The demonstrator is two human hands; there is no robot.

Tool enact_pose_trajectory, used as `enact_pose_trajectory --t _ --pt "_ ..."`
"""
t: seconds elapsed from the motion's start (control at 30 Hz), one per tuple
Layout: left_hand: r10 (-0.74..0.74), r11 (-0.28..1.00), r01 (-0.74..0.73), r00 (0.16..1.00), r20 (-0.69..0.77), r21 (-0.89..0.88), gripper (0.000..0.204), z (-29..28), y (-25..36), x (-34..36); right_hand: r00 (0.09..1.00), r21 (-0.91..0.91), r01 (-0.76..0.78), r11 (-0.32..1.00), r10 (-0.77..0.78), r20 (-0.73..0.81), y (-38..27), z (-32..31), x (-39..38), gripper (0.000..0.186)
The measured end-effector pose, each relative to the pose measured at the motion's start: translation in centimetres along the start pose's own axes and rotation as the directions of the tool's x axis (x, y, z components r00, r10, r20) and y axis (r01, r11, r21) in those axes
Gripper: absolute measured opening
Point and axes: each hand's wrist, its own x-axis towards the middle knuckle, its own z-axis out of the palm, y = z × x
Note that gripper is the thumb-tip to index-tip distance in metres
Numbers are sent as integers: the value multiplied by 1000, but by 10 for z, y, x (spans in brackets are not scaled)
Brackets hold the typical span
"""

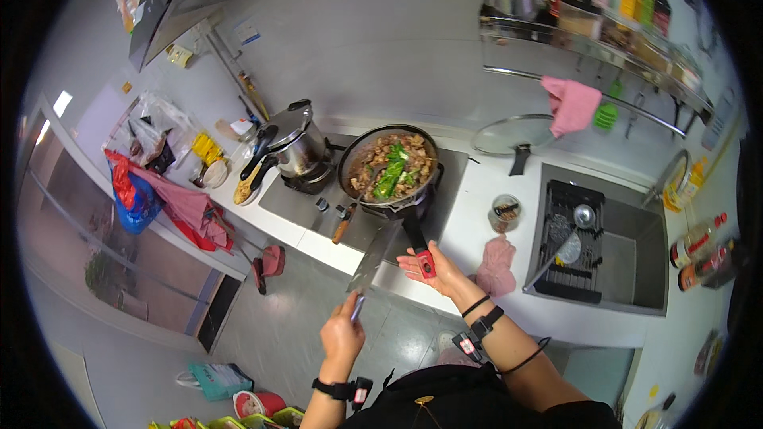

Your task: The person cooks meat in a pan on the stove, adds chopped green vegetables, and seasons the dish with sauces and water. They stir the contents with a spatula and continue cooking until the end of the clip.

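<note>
My left hand (342,332) is closed around the metal handle of a broad-bladed kitchen knife (369,260). Its blade points away from me, over the front edge of the stove (298,218). My right hand (445,272) lies palm up with fingers stretched out, beneath the red-ended handle (426,264) of a dark wok; whether it touches the handle I cannot tell. Browned meat pieces (417,147) fill the wok (342,167), with chopped green vegetables (391,177) heaped on top. A wooden-handled tool (343,226) lies at the stove's front.
Left of the wok stands a pressure cooker (296,143). A glass lid (513,133) leans against the wall. On the right counter are a jar (505,213), a pink cloth (497,262) and a sink (628,270) with a black rack (560,242). Bottles fill the wall shelf (572,32).
</note>
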Motion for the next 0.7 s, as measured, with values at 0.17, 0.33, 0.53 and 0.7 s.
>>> enact_pose_trajectory --t 0.17,0.33,0.53,0.7 --pt "-43 949 23 997 -57 -314 52 -24 -19 -49 967 -66 9 998 -25 -252 39 -3 -41 66" --pt "142 689 -135 989 -51 -712 50 -27 19 -86 968 -360 221 906 -159 194 104 23 -161 62" --pt "634 368 -341 772 -34 -865 52 -12 148 -185 767 -323 601 730 -642 -23 137 63 -334 34" --pt "920 215 -227 375 119 -950 53 -24 246 -281 456 -411 650 640 -760 -462 171 45 -491 30"
